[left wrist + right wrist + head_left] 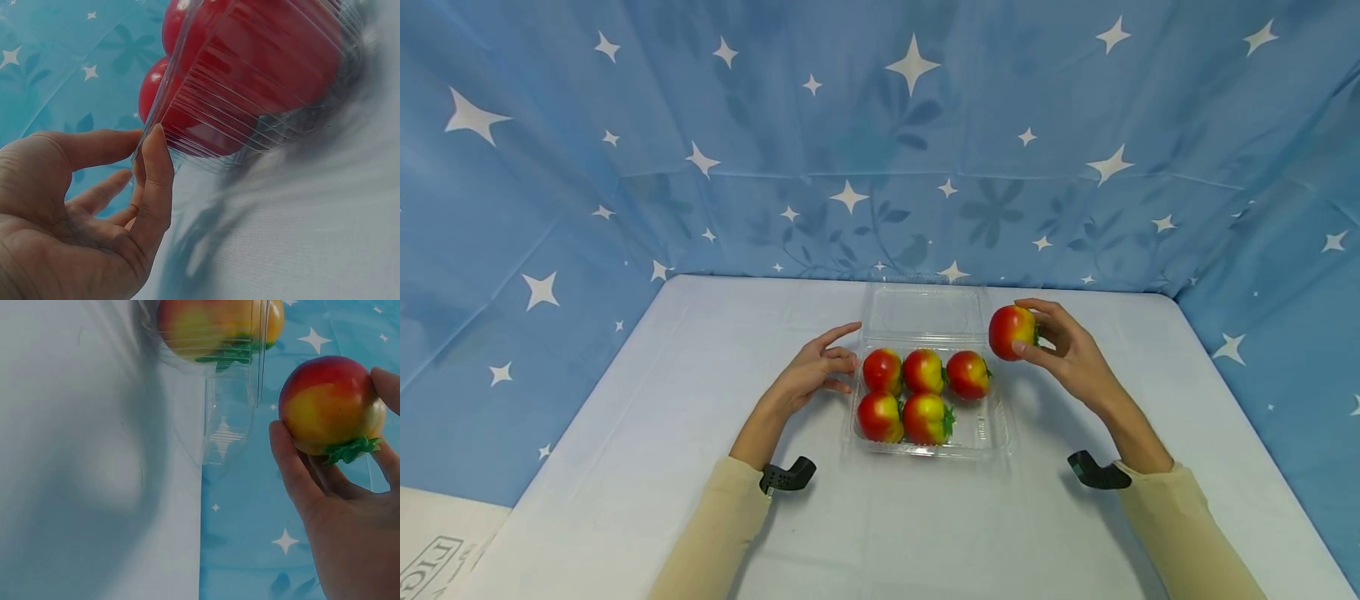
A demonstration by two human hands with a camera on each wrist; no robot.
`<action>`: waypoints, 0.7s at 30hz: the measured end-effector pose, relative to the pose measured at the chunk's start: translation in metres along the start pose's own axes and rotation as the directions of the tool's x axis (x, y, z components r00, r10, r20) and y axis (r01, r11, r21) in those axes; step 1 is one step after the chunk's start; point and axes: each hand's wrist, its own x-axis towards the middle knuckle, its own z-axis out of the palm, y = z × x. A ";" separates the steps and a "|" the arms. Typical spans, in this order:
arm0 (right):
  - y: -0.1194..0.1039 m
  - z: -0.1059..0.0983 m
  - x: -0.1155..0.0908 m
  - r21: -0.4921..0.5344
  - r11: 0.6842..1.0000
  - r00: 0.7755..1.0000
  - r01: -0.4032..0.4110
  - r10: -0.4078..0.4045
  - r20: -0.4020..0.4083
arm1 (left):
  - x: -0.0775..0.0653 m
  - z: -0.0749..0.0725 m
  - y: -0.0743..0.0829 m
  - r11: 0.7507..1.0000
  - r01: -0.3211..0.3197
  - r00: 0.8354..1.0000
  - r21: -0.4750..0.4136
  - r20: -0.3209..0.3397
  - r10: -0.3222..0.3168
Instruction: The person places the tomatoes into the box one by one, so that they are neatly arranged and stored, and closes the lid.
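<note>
A clear plastic clamshell box (964, 452) lies on the table with its lid (925, 312) folded back, away from me. Inside sit red-and-yellow fruits (922, 371) with green leafy tops, three in the back row and two in front at left and middle. At the box's left side, my left hand (812, 371) pinches the rim (164, 103) between its fingertips. Another such fruit (331, 406) is gripped by my right hand (1071, 350), thumb and fingers around its sides. That fruit is raised off the table, right of the box's back corner, with its leafy end facing the palm.
White cloth covers the table (940, 533). Behind and at both sides hangs a blue curtain (760, 108) with white stars. Black wrist devices (790, 475) are strapped on both wrists. A pale printed box (441, 542) stands at the lower left.
</note>
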 end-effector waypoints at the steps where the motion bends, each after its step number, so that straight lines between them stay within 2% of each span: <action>1: 0.000 0.001 -0.001 0.001 1.000 1.000 0.003 -0.003 0.001 | 0.000 0.000 0.000 1.000 -0.001 1.000 -0.001 0.001 0.001; 14: -0.007 0.003 -0.007 0.065 0.997 0.999 0.033 -0.035 0.021 | 0.001 -0.001 -0.002 1.000 -0.009 1.000 0.004 -0.006 0.009; 21: -0.009 0.007 -0.011 0.079 0.993 0.996 0.085 -0.087 0.030 | 0.001 0.000 -0.002 1.000 -0.007 1.000 0.009 -0.006 0.007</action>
